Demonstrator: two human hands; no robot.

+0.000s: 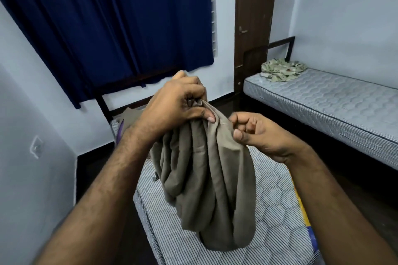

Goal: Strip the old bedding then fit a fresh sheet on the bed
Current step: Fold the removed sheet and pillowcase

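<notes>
From the head camera, the two forearms come in nearest, rising from 7 and 5 o'clock toward the middle. The left hand (174,103) has its fingers curled tight round the gathered top of a taupe sheet (206,170), thumb pressed across the folds. The right hand (256,133) sits just beside it at 3 o'clock of the bundle, fingers curled and thumb tip against the cloth's outer edge; whether it truly pinches a hem or only touches it is hard to tell from this angle.

The sheet hangs in long ropey loops, its lowest fold resting on the striped mattress (269,217) directly below, which lies bare of bedding.

As I judge it, the main risk is the tangle: shaken out while twisted, the loops could knot or open crosswise to the bed. With one hand bearing nearly all the weight, the bundle could also slip and slide off the mattress's 9 o'clock edge into the dark gap beside the wall (32,168). More taupe cloth and something purple (120,131) lie at the head end, near 11 o'clock, and could catch the spread.

For room, the wall hems the bed closely at 9 o'clock, and a blue curtain (107,23) hangs beyond the head rail. At 3 o'clock a dark floor aisle separates it from a second bare mattress (323,101) carrying a crumpled patterned cloth (282,70), well apart. That aisle looks like the freest side for swinging the sheet open.
</notes>
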